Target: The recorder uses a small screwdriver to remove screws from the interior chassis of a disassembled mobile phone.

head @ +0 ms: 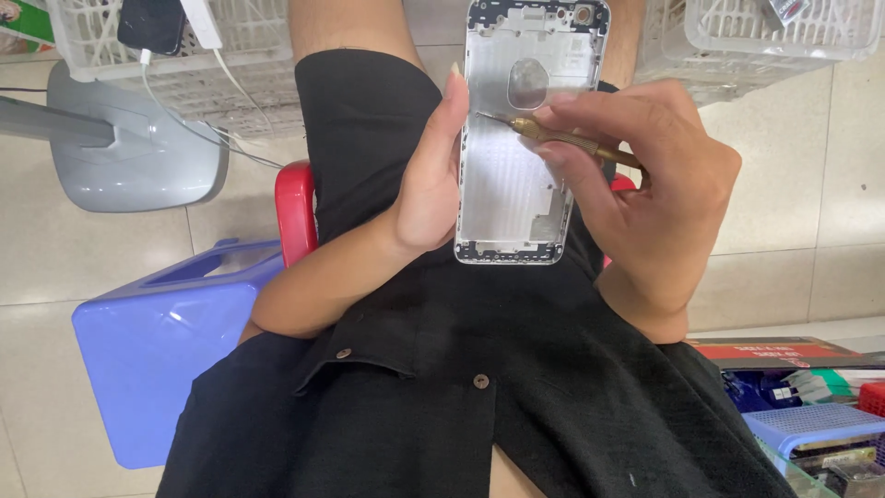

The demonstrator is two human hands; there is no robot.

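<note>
- Head view, middle of the frame: a bare silver phone shell (516,138) stands upright above the person's lap, its hollow inside facing the camera.
- Left hand (429,180) is clamped on the shell's left edge, thumb along the side, fingers hidden behind it.
- Right hand (645,184) is closed around a thin brass-coloured screwdriver (562,138), pinched between thumb and fingertips; its fine tip touches the shell's inside, just below an oval cut-out.
- Black clothing (461,369) with small round buttons fills the lower middle of the frame.
- Red chair edge (295,212) shows left of the forearm; a blue plastic stool (157,350) stands at lower left.
- White plastic basket (203,46) at upper left holds a dark phone (152,23) and a white cable; another white basket (774,37) sits at upper right.
- Grey lamp base (138,157) rests on the tiled floor at left.
- Flat red-and-black box (774,352) lies at lower right above a small blue basket (811,426); its print is too small to tell.
</note>
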